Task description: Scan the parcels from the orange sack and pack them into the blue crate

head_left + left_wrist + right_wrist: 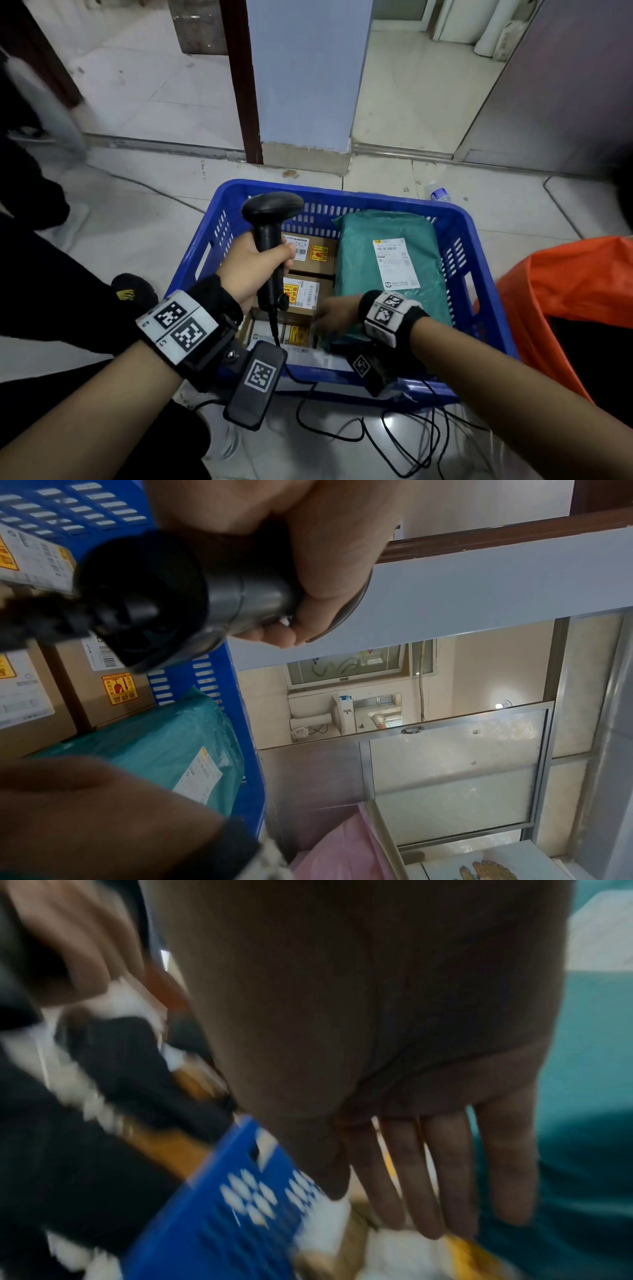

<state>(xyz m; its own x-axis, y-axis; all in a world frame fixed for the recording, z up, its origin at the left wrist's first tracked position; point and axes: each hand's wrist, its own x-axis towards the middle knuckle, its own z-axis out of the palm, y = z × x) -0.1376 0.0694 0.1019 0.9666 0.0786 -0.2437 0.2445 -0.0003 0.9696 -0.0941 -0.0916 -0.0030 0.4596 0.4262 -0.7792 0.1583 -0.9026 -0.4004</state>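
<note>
Blue slotted plastic crate lies under both hands, packed with brown cardboard boxes and a crinkled teal plastic mailer. The left hand grips a black corded barcode scanner by its handle, while the right hand reaches flat, fingers straight and empty, over the boxes beside the mailer. An orange fabric sack slumps just right of that wrist.

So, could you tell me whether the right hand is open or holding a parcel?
Open: the right hand reaches into the blue crate with straight fingers, gripping nothing.

A home's tiled hallway: doorways open onto a washroom with a pedestal sink.
</note>
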